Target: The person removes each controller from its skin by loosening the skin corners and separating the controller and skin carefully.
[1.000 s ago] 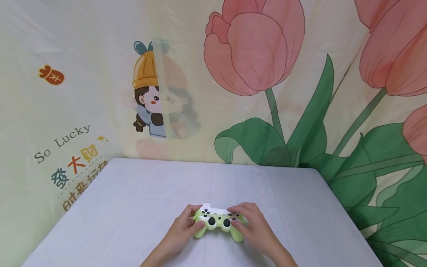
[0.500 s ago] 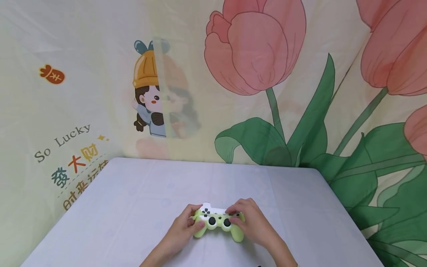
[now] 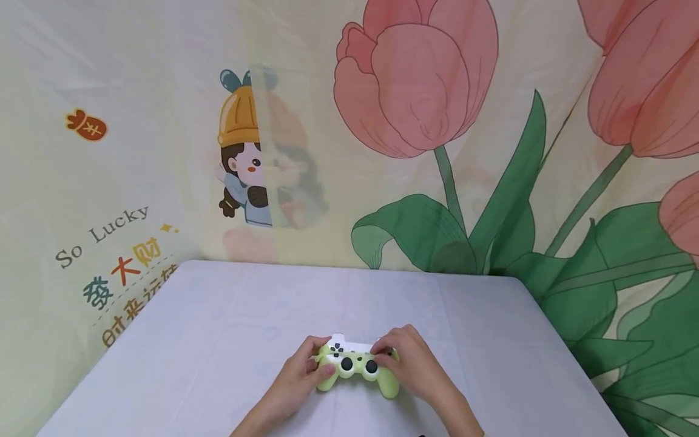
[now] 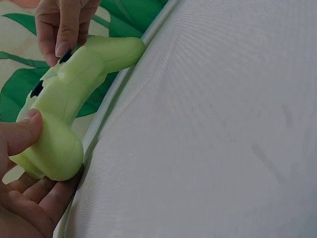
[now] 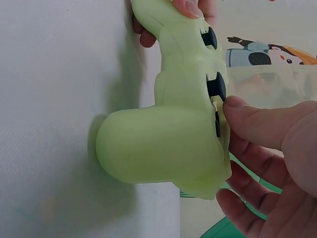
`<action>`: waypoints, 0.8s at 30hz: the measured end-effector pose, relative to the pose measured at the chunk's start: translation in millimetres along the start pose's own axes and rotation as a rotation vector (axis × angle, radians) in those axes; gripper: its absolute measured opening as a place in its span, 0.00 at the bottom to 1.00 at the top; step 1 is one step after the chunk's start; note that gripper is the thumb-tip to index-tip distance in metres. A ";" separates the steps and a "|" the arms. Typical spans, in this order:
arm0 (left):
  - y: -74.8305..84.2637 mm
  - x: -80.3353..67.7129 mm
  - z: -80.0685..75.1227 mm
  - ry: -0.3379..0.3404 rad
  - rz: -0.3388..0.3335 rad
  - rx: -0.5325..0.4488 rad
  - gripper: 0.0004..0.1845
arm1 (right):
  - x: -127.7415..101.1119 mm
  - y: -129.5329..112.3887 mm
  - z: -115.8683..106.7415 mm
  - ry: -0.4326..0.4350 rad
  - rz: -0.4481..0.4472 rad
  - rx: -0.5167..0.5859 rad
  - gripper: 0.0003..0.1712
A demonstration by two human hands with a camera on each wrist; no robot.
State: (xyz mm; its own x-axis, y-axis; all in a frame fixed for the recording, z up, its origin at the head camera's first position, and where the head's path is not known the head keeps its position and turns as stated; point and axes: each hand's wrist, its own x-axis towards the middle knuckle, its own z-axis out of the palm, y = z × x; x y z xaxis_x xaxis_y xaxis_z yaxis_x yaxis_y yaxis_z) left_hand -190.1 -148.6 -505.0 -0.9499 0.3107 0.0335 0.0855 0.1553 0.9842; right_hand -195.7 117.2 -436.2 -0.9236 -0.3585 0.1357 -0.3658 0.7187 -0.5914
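A white game controller [image 3: 357, 348] with a light green soft cover [image 3: 388, 383] around its lower part and grips is near the front of the table. My left hand [image 3: 297, 377] grips its left end, thumb on the front, fingers behind. With thumb and fingertips, my right hand [image 3: 413, 366] pinches the cover's edge by the right-hand buttons, beside the right black stick [image 3: 371, 366]. In the right wrist view, the cover [image 5: 158, 144] stands slightly off the face near the thumb. The right hand hides most of the right-hand buttons. The right grip touches the tabletop.
A white cloth covers the table [image 3: 246, 309]. Behind it hangs a curtain [image 3: 311, 36] printed with large tulips and a cartoon figure. A small dark thing [image 3: 422, 436] shows at the bottom edge of the head view, too little to name.
My right hand has shifted left and up from the right grip, its fingertips drawing together on the cover near the buttons. The left hand and the controller have hardly moved.
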 end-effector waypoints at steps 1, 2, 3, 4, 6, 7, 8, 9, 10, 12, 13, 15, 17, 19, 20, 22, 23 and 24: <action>0.0 -0.3 0.0 0.002 -0.001 0.001 0.25 | 0.0 0.1 0.3 0.001 -0.001 -0.001 0.07; -0.1 -0.4 0.0 0.003 0.000 0.004 0.25 | 0.0 0.1 0.5 0.003 -0.001 -0.001 0.06; 0.0 -0.5 0.0 0.004 0.001 0.005 0.25 | 0.1 0.3 0.9 0.007 -0.003 -0.002 0.06; 0.1 -0.6 0.0 0.004 0.003 0.005 0.25 | 0.2 0.3 1.1 0.012 -0.007 0.001 0.06; 0.3 -0.9 0.0 0.006 0.005 0.009 0.25 | 0.5 0.4 2.0 0.024 -0.016 0.004 0.05; 0.3 -1.0 0.0 0.006 0.006 0.009 0.25 | 0.6 0.5 2.5 0.030 -0.020 0.006 0.05; 0.4 -1.2 0.0 0.005 0.005 0.008 0.25 | 0.6 0.5 3.1 0.035 -0.021 0.008 0.04; 0.5 -1.4 0.0 0.004 0.005 0.005 0.25 | 0.6 0.6 3.7 0.041 -0.023 0.010 0.05; 0.6 -1.5 0.0 0.003 0.005 0.002 0.25 | 0.6 0.7 4.4 0.045 -0.021 0.013 0.05; 0.7 -1.8 0.1 -0.003 0.003 -0.005 0.26 | 0.1 0.8 5.7 0.050 -0.011 0.013 0.05; 0.9 -1.9 0.0 -0.006 0.002 -0.008 0.27 | 0.0 0.8 6.2 0.051 -0.005 0.015 0.05; 1.3 -2.1 -0.3 -0.014 -0.001 -0.010 0.29 | 0.0 0.8 7.1 0.047 0.002 0.011 0.04; 1.3 -2.3 -0.7 -0.025 -0.001 -0.007 0.32 | -0.1 0.3 7.9 0.045 0.009 0.006 0.03; 1.0 -2.3 -1.4 -0.042 0.003 -0.007 0.36 | 0.2 -0.3 8.3 0.044 0.015 -0.001 0.03; 0.9 -2.3 -1.7 -0.051 0.008 -0.008 0.37 | 0.7 -0.5 8.7 0.045 0.016 -0.009 0.03; 0.2 -2.0 -2.2 -0.064 0.022 -0.005 0.39 | 1.3 -1.1 9.0 0.053 0.012 -0.023 0.05; -0.2 -1.8 -2.4 -0.068 0.027 -0.003 0.39 | 1.6 -1.5 9.1 0.056 0.009 -0.031 0.05; -0.5 -1.7 -2.6 -0.069 0.032 -0.003 0.39 | 2.0 -1.5 9.6 0.059 0.003 -0.041 0.05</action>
State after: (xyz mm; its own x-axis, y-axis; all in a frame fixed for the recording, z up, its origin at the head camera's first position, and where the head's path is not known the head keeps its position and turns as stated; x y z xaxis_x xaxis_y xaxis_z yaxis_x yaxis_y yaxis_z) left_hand -189.3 -151.7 -505.0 -0.9237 0.3794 0.0532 0.1148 0.1418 0.9832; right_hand -195.9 109.7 -442.6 -0.9295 -0.3211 0.1814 -0.3661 0.7439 -0.5591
